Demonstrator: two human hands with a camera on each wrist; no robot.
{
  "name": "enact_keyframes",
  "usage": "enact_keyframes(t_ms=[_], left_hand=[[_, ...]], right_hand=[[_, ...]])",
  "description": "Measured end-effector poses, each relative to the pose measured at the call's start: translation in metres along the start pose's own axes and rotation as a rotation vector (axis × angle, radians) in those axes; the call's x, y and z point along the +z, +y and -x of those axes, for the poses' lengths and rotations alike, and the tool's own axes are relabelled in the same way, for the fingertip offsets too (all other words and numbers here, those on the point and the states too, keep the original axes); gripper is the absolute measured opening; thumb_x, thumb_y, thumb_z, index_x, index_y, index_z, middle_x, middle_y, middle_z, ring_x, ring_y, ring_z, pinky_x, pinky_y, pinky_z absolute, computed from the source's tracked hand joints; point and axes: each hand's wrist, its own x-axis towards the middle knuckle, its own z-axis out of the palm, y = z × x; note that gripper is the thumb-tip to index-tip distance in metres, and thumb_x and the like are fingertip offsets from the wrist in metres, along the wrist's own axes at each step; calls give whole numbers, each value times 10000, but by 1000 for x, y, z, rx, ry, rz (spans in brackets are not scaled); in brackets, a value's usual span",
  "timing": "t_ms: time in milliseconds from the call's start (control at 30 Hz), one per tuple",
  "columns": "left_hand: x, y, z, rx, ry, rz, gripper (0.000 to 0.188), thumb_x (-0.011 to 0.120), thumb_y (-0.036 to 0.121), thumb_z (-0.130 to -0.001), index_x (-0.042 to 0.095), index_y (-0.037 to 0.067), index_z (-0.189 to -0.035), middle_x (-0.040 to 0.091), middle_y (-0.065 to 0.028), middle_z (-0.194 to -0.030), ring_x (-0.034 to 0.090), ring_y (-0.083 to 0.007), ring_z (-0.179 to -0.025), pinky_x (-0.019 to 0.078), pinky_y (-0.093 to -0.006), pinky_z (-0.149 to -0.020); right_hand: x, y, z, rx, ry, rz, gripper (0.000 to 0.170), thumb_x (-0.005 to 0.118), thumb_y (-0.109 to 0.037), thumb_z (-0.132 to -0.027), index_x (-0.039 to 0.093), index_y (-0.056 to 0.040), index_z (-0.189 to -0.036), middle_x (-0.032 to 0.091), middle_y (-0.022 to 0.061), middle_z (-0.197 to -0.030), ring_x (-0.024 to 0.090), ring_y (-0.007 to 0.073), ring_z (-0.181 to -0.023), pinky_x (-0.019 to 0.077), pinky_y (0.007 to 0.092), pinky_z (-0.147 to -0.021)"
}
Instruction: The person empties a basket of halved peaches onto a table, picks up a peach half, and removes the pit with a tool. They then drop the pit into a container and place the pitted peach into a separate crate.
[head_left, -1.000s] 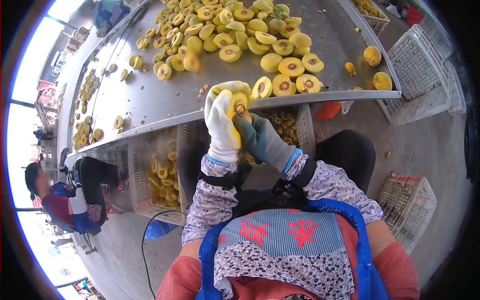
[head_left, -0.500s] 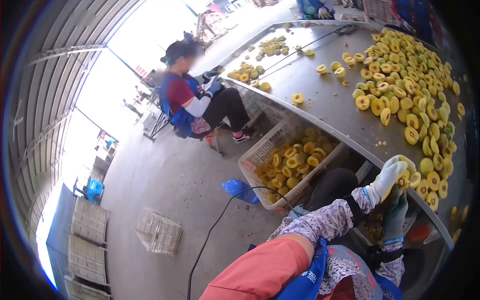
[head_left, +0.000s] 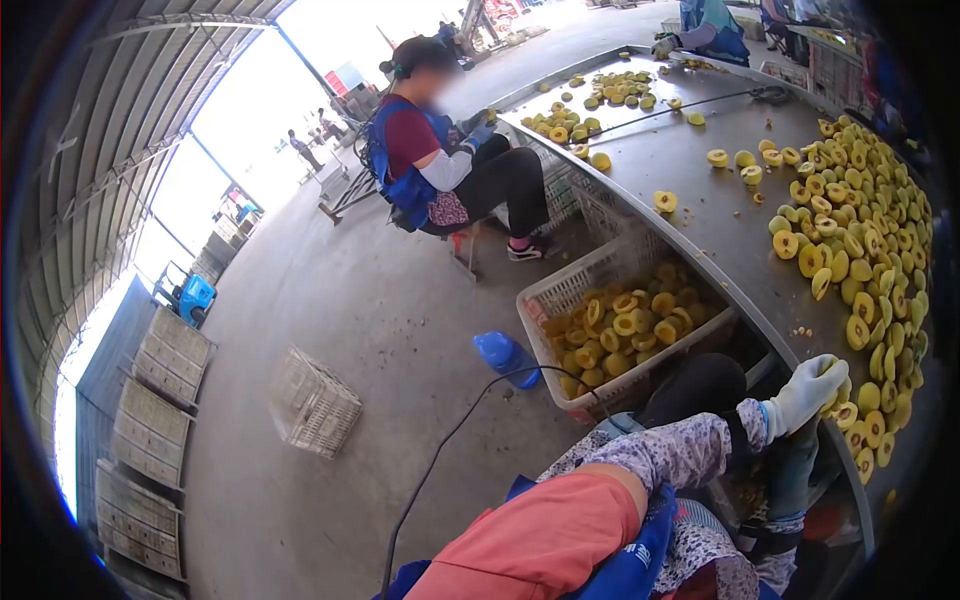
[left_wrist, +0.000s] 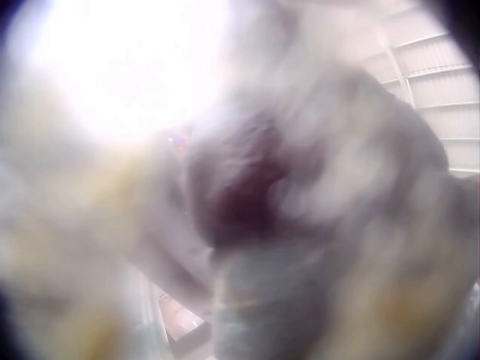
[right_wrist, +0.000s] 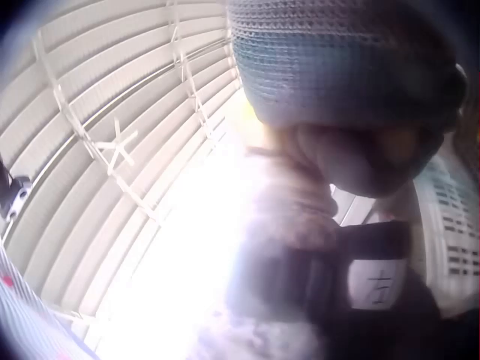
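Observation:
My left hand [head_left: 803, 396], in a white glove, grips a yellow peach half [head_left: 838, 395] at the table's front edge in the head view. Just below it is my right hand [head_left: 793, 468], in a grey-green glove, its fingertips hidden behind the left. The right wrist view has the right glove [right_wrist: 345, 79] close up with its fingers curled; I cannot tell what they hold. Blur covers nearly all of the left wrist view. Many halved peaches [head_left: 868, 255], several with brown pits showing, lie heaped on the metal table [head_left: 715, 222] beyond my hands.
Beneath the table's edge stands a white crate [head_left: 538, 312] of peach halves, with a blue bottle [head_left: 507, 358] beside it. A black cable [head_left: 440, 465] crosses the floor side. One seated worker [head_left: 420, 160] is at the table's left; another crate [head_left: 318, 405] stands on the floor.
The head view has swung left, so my hands now appear at lower right. Both hands stay together at the table edge, the left still gripping a peach half, now turned more out of sight.

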Motion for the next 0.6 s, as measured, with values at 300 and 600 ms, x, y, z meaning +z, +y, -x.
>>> enact_keyframes(t_ms=[300,600], left_hand=[[-8,-4,2,167,-58,-497,291,533,291,-970,641,27,-916,624,-61,-829,583,-140,-718,472,-290,-670],[-5,-8,-3,97,-293,-112,322,432,260,-1037,648,27,-984,633,-15,-852,549,-73,-725,471,-242,-653]], right_hand=[[-2,39,19,252,30,-521,416,576,-185,-1002,494,39,-1342,630,142,-1199,612,248,-1072,502,350,-919],[-40,-29,1,592,-469,-1701,321,488,-470,-1030,625,-192,-1115,580,-73,-734,513,54,-523,410,195,-446]])
